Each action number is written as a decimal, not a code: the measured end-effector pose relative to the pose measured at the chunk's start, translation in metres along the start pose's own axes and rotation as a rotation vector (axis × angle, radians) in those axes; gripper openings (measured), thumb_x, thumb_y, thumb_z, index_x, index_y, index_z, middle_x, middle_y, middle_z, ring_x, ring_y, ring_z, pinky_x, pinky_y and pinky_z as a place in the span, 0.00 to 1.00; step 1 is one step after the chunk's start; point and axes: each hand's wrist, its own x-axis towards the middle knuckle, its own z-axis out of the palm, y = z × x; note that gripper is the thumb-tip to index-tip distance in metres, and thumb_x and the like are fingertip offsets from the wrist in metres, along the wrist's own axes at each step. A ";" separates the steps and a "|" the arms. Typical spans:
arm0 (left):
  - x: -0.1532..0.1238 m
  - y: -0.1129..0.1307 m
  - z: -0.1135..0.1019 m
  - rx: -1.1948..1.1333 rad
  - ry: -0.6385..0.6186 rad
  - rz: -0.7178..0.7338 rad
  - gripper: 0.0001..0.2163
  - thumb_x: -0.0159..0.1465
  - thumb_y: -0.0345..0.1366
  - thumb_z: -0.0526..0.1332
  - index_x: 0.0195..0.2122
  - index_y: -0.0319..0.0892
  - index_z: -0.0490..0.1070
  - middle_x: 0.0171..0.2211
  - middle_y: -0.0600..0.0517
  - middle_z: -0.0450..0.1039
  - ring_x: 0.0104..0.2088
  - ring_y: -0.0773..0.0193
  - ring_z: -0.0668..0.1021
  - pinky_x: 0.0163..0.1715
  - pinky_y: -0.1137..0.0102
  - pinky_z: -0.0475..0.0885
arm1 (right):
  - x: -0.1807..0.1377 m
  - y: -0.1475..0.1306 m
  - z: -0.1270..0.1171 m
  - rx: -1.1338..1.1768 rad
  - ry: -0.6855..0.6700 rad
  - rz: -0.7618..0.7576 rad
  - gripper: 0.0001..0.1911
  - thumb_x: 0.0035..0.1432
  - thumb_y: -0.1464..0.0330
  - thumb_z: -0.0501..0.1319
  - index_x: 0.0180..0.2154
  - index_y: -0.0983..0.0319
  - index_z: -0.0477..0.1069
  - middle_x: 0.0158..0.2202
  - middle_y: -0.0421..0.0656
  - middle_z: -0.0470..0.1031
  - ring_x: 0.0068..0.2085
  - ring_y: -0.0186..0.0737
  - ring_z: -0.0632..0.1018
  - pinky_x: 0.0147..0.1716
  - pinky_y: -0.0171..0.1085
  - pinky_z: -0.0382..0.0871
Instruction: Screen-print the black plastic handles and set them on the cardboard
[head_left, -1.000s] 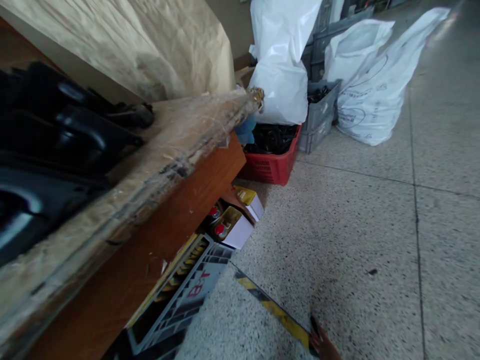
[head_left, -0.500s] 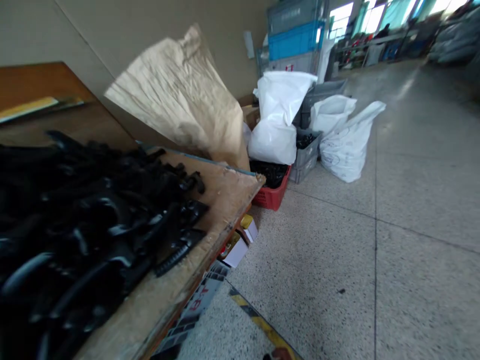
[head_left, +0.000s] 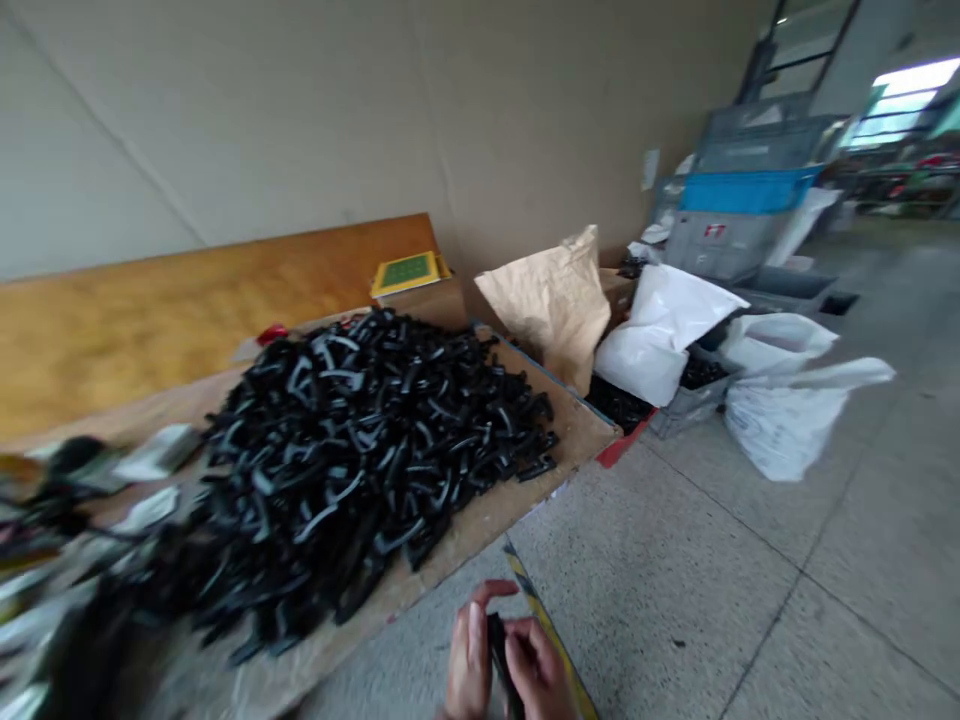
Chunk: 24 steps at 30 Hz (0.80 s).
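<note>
At the bottom of the head view, my left hand and my right hand come together above the floor, just off the table edge. Between them is a slim black part, apparently plastic; its lower end runs out of the frame. My right fingers are curled against it. The left palm and fingers press on its other side, one finger arching over the top. Left of my hands, a large heap of curved black parts covers the worn tabletop.
A brown paper sack, a white bag and another white bag stand beyond the table. Stacked crates rise behind them. A box with a yellow-green top sits behind the heap. Blurred clutter lies at left.
My view has swung left and pulled back, so the whole heap and wall show. Both hands have come up into view with the black part; before, only a bit showed at the bottom edge.
</note>
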 end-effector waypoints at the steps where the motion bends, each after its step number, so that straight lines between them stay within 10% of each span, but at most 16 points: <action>1: -0.002 -0.003 -0.016 -0.055 0.030 -0.076 0.27 0.71 0.45 0.35 0.47 0.48 0.74 0.44 0.48 0.78 0.45 0.58 0.79 0.47 0.61 0.75 | -0.001 -0.014 0.016 0.047 -0.039 0.048 0.12 0.55 0.53 0.60 0.33 0.52 0.75 0.23 0.39 0.71 0.21 0.37 0.72 0.18 0.35 0.62; 6: -0.025 -0.019 -0.107 -0.165 0.269 -0.290 0.21 0.69 0.48 0.46 0.52 0.42 0.70 0.47 0.45 0.77 0.49 0.57 0.78 0.51 0.61 0.73 | 0.009 -0.072 0.099 0.242 -0.147 0.121 0.20 0.54 0.50 0.64 0.36 0.61 0.70 0.28 0.40 0.71 0.23 0.30 0.67 0.21 0.31 0.60; 10: -0.030 -0.013 -0.195 -0.054 0.562 -0.032 0.19 0.69 0.42 0.49 0.58 0.43 0.64 0.59 0.43 0.67 0.60 0.57 0.69 0.60 0.57 0.63 | 0.018 -0.062 0.186 0.109 -0.103 0.050 0.21 0.53 0.50 0.64 0.37 0.61 0.71 0.26 0.38 0.69 0.24 0.31 0.67 0.22 0.30 0.60; 14: -0.017 -0.040 -0.289 0.053 0.543 0.182 0.18 0.69 0.41 0.49 0.57 0.45 0.66 0.58 0.45 0.69 0.60 0.57 0.69 0.61 0.56 0.62 | 0.002 -0.029 0.284 0.047 -0.271 0.086 0.20 0.54 0.51 0.64 0.33 0.61 0.70 0.23 0.36 0.67 0.21 0.29 0.64 0.19 0.30 0.57; 19: -0.050 -0.142 -0.372 0.009 0.599 -0.284 0.21 0.68 0.48 0.49 0.57 0.45 0.64 0.51 0.45 0.74 0.53 0.54 0.75 0.55 0.55 0.68 | 0.009 -0.022 0.363 0.058 -0.402 0.145 0.18 0.55 0.53 0.62 0.37 0.61 0.69 0.26 0.37 0.71 0.21 0.29 0.66 0.18 0.30 0.57; 24: -0.113 -0.205 -0.407 -0.092 0.544 -0.519 0.24 0.64 0.54 0.53 0.57 0.47 0.64 0.50 0.46 0.76 0.45 0.54 0.80 0.47 0.58 0.73 | 0.094 -0.025 0.398 -0.285 -0.393 -0.113 0.14 0.55 0.62 0.62 0.42 0.60 0.71 0.32 0.39 0.75 0.29 0.35 0.74 0.26 0.34 0.68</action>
